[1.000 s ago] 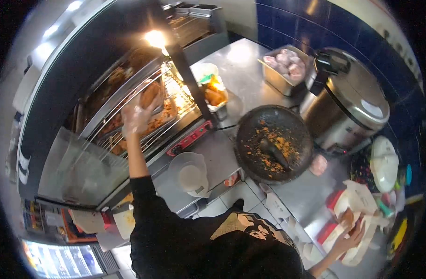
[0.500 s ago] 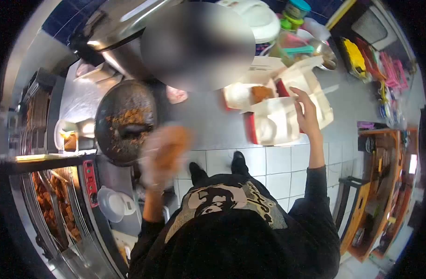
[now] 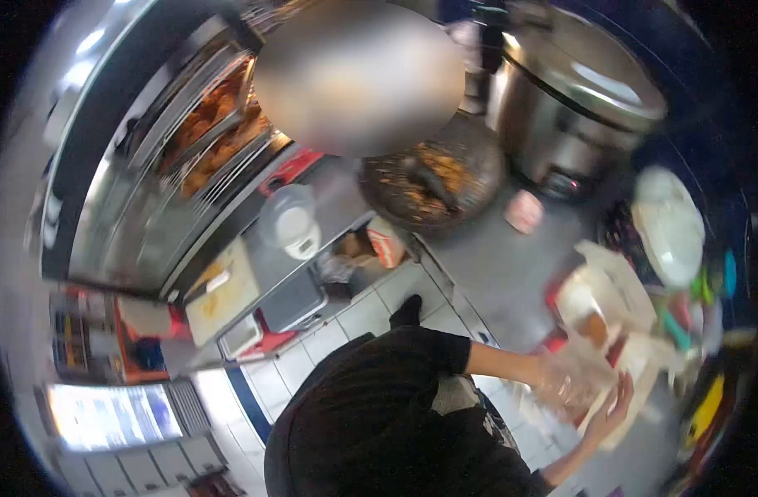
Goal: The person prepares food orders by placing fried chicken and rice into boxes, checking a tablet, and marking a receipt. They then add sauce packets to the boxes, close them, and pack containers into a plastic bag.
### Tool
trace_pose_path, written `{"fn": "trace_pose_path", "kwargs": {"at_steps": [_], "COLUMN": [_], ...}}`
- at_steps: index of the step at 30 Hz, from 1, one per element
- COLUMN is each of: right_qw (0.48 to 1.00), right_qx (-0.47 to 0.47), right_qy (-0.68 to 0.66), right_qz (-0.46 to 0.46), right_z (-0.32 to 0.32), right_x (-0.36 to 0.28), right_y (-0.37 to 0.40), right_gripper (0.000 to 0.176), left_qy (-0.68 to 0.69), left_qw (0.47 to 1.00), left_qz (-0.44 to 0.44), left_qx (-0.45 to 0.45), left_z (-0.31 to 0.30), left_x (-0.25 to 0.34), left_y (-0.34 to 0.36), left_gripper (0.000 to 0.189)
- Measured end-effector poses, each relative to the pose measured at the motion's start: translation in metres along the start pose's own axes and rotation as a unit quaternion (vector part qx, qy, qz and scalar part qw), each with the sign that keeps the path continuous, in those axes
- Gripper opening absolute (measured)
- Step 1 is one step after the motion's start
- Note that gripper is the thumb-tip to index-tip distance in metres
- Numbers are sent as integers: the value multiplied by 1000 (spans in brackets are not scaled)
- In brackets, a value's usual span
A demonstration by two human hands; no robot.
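My left hand [image 3: 567,383], in a clear plastic glove, reaches over the open white and red food boxes. Its fingers are smeared by motion, so what it holds, if anything, cannot be made out. My bare right hand [image 3: 612,412] is at the near side of one box [image 3: 640,373], its fingers closed on the box's edge. A brown fried piece [image 3: 595,330] lies in the farther box [image 3: 617,286].
A dark round pan [image 3: 470,186] holds brown crumbs and a dark-handled tool. Behind it stands a steel cooker [image 3: 561,108]. A pink packet [image 3: 524,211] lies on the counter. Further left are a scale [image 3: 298,232], a cutting board [image 3: 221,294] and a heated cabinet of fried food [image 3: 217,124].
The head view has swung left and tilted, bringing the cabinet and cutting board into view. My left hand has moved from beside the pan, where it held a brown fried piece, to the boxes.
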State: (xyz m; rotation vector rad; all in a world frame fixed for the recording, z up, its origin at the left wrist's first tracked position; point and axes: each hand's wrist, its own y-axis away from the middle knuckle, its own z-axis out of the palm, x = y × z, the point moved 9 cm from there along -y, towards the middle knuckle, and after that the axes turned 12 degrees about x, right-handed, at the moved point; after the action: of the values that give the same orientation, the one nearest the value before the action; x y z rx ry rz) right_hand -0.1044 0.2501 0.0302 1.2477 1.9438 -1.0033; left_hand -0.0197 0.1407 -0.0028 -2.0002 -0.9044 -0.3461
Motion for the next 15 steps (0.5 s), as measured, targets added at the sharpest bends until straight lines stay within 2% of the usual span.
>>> {"fn": "trace_pose_path", "kwargs": {"at_steps": [1,2,3,4,5,6,7,9,10,11,12,14,15], "right_qw": [999,994,975,942,939,934,929,943,948,932,969,960,958], "right_qx": [23,51,93,140,173,208,244,209,190,204,156,90,76], "right_qy": [25,53,157,256,245,235,224,206,199,77,10,72,58], "right_qz": [-39,-75,-123,-167,-169,-169,-165,-160,-158,-288,-190,-255,-271], "right_z": [-2,-4,-10,-12,-4,5,16,49,65,92,118,173,194], "right_x": [-8,-18,-32,-54,-90,-141,-170,-183,-187,-202,-201,-238,-255], "right_y": [0,-3,-4,-5,-4,0,3,-7,-14,-18,-22,-22,-18], "right_gripper": [39,39,37,36,31,26,22,31,36,35,32,28,28], "left_qy": [-12,10,22,-43,-222,-371,-512,-717,-798,-794,-785,-671,-599], "left_qw": [999,995,988,974,922,836,736,494,365,304,244,303,331], "left_qz": [-46,-54,-65,-91,-146,-228,-275,-310,-349,-395,-438,-607,-681], "left_qx": [17,80,139,204,283,334,346,382,328,347,363,299,262], "left_z": [-37,-89,-153,-226,-312,-396,-465,-562,-601,-634,-662,-715,-729], "left_x": [-17,-11,-7,2,20,40,79,128,143,160,177,169,160], "left_y": [11,21,40,66,102,142,165,263,314,349,376,415,433], "left_gripper": [28,28,28,28,29,33,33,31,46,52,59,67,71]}}
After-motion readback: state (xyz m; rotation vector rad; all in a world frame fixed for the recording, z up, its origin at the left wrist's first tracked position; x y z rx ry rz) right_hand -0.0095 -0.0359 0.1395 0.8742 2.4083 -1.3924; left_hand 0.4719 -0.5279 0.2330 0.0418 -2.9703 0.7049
